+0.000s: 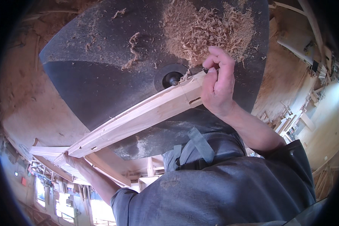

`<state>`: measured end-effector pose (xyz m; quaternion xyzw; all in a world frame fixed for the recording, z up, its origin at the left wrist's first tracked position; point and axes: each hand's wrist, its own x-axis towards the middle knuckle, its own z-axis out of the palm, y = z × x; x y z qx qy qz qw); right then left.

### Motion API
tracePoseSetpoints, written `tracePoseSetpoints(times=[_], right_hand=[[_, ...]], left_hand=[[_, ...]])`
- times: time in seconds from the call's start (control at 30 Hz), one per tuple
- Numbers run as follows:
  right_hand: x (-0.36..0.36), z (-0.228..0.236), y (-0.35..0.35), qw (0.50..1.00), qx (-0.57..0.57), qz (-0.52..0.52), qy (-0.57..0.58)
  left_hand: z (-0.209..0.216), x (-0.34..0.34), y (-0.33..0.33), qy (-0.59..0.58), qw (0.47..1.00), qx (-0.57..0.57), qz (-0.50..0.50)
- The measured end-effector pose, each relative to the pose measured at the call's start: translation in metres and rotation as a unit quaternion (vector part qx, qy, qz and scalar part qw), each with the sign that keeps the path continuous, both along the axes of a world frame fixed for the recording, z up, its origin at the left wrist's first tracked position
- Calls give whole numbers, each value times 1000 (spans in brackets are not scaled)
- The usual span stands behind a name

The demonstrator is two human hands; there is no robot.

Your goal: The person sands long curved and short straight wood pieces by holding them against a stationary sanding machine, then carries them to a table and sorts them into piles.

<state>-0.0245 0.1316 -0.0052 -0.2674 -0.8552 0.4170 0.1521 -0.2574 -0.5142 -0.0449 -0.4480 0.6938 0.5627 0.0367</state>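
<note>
A long pale wooden rail [139,122] with small slots cut in its face lies slantwise over the dark machine table [86,90]. My right hand [221,84] is at its far right end, fingers curled and thumb bent against the wood; part of the grip is hidden. At the near left end my left hand [74,161] holds the rail, its fingers mostly hidden behind the wood. A round black spindle [172,78] in a ring-shaped recess touches or nearly touches the rail's far edge, a little left of my right hand. Shavings cling there.
A heap of wood shavings [211,28] covers the table's far right part, with loose curls [133,47] farther left. Another pale wooden piece [49,150] stands beyond my left hand. Stacked wood strips [290,122] lie at the right. The dusty floor [30,98] surrounds the table.
</note>
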Motion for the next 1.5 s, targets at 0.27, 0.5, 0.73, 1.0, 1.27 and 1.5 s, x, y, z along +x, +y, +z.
tracePoseSetpoints(times=[0.27,0.5,0.73,1.0,1.27,1.5], right_hand=[[-4,0,-3,1000,-6,-4,-4],[-2,-3,-8,999,12,-12,35],[-1,1,-29,998,15,-14,53],[-10,-2,-36,997,29,7,68],[-17,-6,-38,997,21,7,78],[-19,-9,-50,995,22,19,96]], left_hand=[[-1,6,-10,-6,1000,28,-8],[4,21,2,-19,999,11,32],[1,56,-48,-1,999,15,48],[-4,78,-99,-53,996,6,67],[-12,84,-88,-18,995,-15,101],[-14,99,-100,36,991,-100,78]])
